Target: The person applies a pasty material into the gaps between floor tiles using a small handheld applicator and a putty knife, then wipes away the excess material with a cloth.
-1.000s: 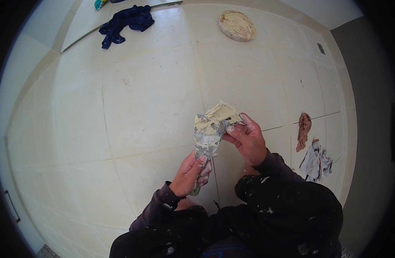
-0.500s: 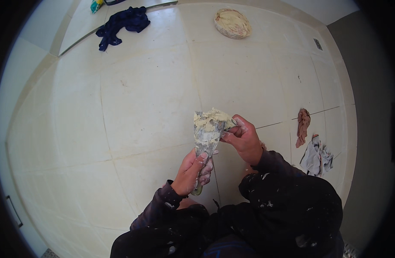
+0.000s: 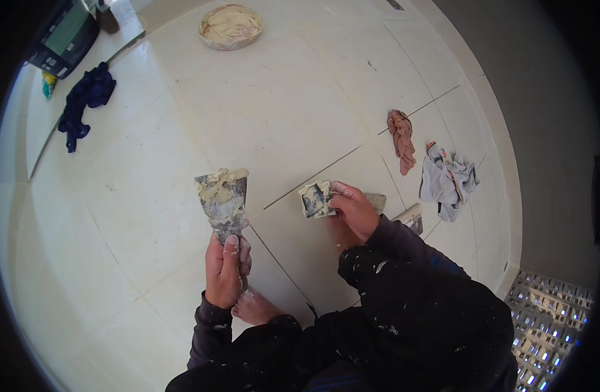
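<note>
My left hand (image 3: 225, 271) is closed round the handle of a putty knife (image 3: 223, 204), its blade pointing up and away from me. Cream paste is smeared over the blade and heaped along its far edge. To the right, my right hand (image 3: 357, 212) pinches a small dark square spreader (image 3: 317, 198) with paste on its face and edges. A gap separates the two tools, both held above the tiled floor (image 3: 280, 130). Paste marks the fingers of both hands.
Farther off stands a round tub of cream paste (image 3: 231, 27). A dark blue cloth (image 3: 87, 101) lies at the left; a brown cloth (image 3: 402, 140) and a grey cloth (image 3: 447, 179) lie at the right. Two flat pieces, one a pale block (image 3: 410, 218), sit beyond my right forearm.
The spreader and the putty knife, close together before, are now apart, the knife on the left. The view has turned right, so the tub and cloths appear farther left.
</note>
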Tool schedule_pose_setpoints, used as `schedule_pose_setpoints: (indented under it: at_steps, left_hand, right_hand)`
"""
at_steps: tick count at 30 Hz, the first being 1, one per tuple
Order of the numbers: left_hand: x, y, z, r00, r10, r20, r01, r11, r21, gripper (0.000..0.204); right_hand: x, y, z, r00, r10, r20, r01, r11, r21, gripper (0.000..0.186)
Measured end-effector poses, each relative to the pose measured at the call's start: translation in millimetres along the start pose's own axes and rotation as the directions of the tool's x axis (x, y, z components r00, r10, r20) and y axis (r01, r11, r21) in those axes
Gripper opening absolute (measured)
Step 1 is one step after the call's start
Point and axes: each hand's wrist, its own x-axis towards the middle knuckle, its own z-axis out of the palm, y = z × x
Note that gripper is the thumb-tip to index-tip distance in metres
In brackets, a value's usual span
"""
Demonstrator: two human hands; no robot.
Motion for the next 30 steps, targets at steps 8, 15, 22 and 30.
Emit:
schedule_pose_setpoints:
  at_steps: [8,15,22,30]
  left_hand:
    - [37.5,-39.8,21.7,0.941,0.284,0.185,-0.337,0.732,0.592,0.019]
    - [43.6,-29.8,37.4,0.905,0.384,0.182,-0.336,0.386,0.859,0.068]
    - [51.8,-30.8,22.9,0.897,0.369,0.242,-0.280,0.052,0.959,0.065]
    - [58.9,-32.8,31.2,0.930,0.252,0.269,-0.276,-0.010,0.961,0.063]
  right_hand:
    - [-14.2,-32.1,6.7,0.978,-0.067,0.198,-0.021,0.912,0.411,0.040]
    - [10.8,-67.4,22.2,0.955,0.030,0.295,-0.154,0.901,0.406,0.039]
    - [24.9,-58.9,2.3,0.952,0.067,0.298,-0.189,0.897,0.399,0.042]
    - [30.1,-29.6,-28.5,0.950,0.129,0.284,-0.245,0.872,0.423,0.042]
